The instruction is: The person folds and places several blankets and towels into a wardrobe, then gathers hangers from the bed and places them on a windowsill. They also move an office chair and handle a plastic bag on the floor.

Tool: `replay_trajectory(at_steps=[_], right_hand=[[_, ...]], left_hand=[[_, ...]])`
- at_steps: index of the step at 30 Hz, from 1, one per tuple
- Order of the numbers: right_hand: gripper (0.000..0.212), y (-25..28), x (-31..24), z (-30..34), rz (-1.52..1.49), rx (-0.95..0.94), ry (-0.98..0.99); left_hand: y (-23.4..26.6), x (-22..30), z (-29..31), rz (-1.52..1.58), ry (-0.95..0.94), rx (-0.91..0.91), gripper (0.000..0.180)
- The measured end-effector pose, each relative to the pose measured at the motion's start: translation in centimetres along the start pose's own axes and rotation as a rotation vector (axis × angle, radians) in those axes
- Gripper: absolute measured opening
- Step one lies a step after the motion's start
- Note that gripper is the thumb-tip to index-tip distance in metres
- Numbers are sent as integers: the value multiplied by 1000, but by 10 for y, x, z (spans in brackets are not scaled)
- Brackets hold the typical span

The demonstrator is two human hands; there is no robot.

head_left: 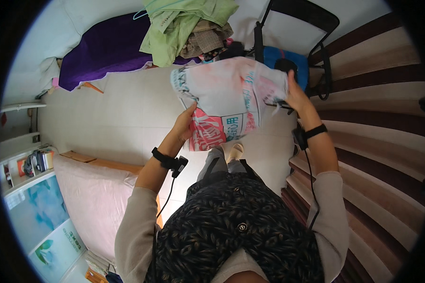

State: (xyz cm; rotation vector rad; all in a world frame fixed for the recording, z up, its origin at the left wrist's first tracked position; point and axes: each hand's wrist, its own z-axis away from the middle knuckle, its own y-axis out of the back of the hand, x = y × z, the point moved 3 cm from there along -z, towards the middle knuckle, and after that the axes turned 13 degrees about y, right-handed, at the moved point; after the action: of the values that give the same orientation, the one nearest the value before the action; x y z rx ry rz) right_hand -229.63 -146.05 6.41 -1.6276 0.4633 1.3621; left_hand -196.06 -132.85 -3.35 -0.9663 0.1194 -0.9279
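A white piece of cloth with pink, red and teal printing hangs stretched out in front of me, above the floor. It looks like a garment, but its exact kind cannot be made out. My left hand is closed on its near left edge, next to a red printed patch. At the far right corner, my right hand grips the cloth, holding it higher and to the side. Some fingers of both hands are hidden by the fabric.
Green clothing is heaped with other garments over a purple-covered surface at the back. A black folding chair with a blue seat stands back right. Striped brown steps fill the right; a pink-covered piece of furniture is at left.
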Motion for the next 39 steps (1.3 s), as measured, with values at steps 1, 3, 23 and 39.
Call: replay_trajectory(at_steps=[1,3,23,39], right_hand=[[84,1,20,5,-38,-24,21],[104,-5,53,19,-81,-40,30],[43,-82,183,-34,191,176,-216],[119,-90,178,8,1596,-433,419]], left_hand=[[5,2,6,44,-5,-25,48],[12,9,18,113,18,-69,50],[142,37,58,-245,-144,724,36],[135,-12,-59,-1186,336,478,22]])
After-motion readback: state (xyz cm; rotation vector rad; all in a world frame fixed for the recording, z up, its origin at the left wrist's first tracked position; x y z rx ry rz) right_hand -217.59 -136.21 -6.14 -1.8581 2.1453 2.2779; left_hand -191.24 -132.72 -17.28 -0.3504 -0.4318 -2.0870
